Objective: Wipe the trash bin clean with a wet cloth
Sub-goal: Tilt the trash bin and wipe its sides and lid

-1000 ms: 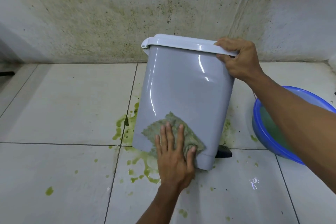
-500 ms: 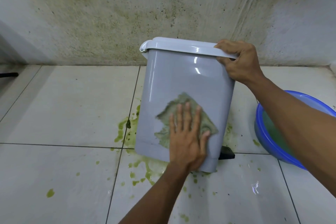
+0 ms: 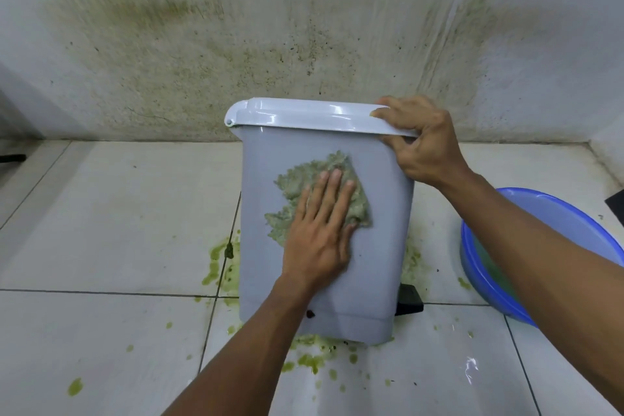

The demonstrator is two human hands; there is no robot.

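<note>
Item: grey plastic pedal trash bin [image 3: 378, 246], standing on the pale tiled floor [image 3: 101, 230] at centre of view, with the stained white wall [image 3: 236, 44] at 12 o'clock. Step in hand: wiping the bin's near wall, judged roughly midway. Left hand [image 3: 320, 233]: flat, fingers straight and close together, pressing a soggy grey-green cloth [image 3: 304, 176] against the upper half of that wall and clasping nothing. Right hand [image 3: 422, 149]: at the bin's 1 o'clock corner, fingers and thumb curled round the edge of the white plastic lid [image 3: 304, 115], steadying the bin. Next move, as judged: firm, even pressure carried across the uncovered strips at 3 and 9 o'clock, then the low band, where a dark speck [image 3: 310, 314] sits at 7 o'clock. The other walls are hidden, so turning the bin is likely needed. Condition: near wall glossy, largely free of grime; lid shut; black pedal [image 3: 410, 299] at 5 o'clock. Surroundings: green slop [image 3: 310, 361] on the tiles at 6 and 9 o'clock (liable to re-soil the base); blue plastic basin [image 3: 467, 246] at 3 o'clock, near but apart.
</note>
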